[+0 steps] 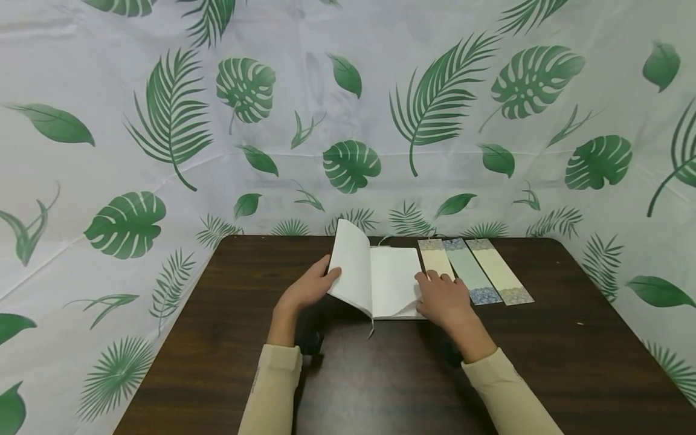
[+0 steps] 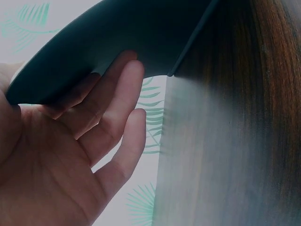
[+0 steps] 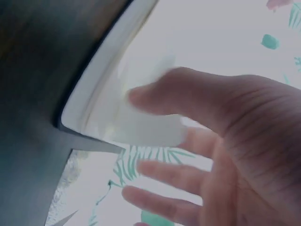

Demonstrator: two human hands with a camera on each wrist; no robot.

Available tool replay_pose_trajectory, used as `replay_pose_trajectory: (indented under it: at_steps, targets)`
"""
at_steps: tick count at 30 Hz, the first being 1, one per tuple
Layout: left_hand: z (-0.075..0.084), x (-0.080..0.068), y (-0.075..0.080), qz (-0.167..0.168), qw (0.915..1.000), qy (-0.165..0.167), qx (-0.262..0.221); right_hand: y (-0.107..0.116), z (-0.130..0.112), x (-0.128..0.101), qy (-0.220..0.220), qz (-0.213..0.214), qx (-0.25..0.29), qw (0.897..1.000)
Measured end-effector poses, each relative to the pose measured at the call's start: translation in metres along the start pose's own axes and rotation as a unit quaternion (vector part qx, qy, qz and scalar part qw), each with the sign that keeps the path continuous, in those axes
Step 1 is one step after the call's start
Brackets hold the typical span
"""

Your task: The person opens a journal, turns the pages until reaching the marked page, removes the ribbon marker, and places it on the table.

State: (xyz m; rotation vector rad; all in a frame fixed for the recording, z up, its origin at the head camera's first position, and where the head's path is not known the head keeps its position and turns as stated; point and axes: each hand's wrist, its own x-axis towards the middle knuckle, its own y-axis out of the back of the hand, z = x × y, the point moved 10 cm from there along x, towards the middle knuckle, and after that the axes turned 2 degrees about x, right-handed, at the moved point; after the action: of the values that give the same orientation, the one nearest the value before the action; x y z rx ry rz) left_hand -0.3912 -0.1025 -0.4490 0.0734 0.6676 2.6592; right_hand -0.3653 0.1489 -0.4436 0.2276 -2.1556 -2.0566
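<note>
A dark wooden tabletop (image 1: 380, 386) fills the lower frame, with a leaf-printed white cloth (image 1: 163, 121) behind. At its centre lies an open notebook (image 1: 394, 281); the left hand (image 1: 307, 289) props its raised cover with straight fingers, the right hand (image 1: 443, 299) rests spread fingers on the page, beside three bookmarks (image 1: 473, 270).

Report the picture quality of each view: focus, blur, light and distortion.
Head view: sharp and evenly lit, wide-angle bending at the edges; notebook, table and bookmarks are clear. Left wrist view: left hand soft, the cover above it in shadow. Right wrist view: right hand motion-blurred, pages washed out.
</note>
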Motion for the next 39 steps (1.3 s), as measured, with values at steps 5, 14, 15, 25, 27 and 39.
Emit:
replay_pose_trajectory:
  at_steps: [5, 14, 15, 25, 27, 39]
  targets:
    - [0.001, -0.001, -0.001, -0.004, 1.0000, 0.001, -0.006, 0.015, 0.010, 0.003, -0.049, 0.035, 0.054, 0.997]
    - [-0.006, -0.002, -0.002, -0.004, 0.9996, 0.018, -0.021, -0.023, -0.042, 0.010, 0.032, -0.050, 0.297, 0.953]
    - [-0.007, -0.003, -0.002, -0.003, 0.9996, 0.020, -0.022, -0.027, -0.049, 0.009, 0.044, -0.062, 0.312, 0.947]
    - [-0.005, -0.002, -0.004, -0.001, 0.9995, 0.017, -0.027, -0.040, -0.083, -0.002, 0.130, -0.099, 0.320, 0.933]
    - [-0.005, -0.001, -0.005, 0.002, 0.9993, 0.025, -0.026, -0.040, -0.087, -0.004, 0.154, -0.102, 0.314, 0.931]
    - [-0.001, -0.002, -0.006, -0.012, 0.9999, 0.002, -0.005, -0.042, -0.087, -0.005, 0.181, -0.096, 0.290, 0.935]
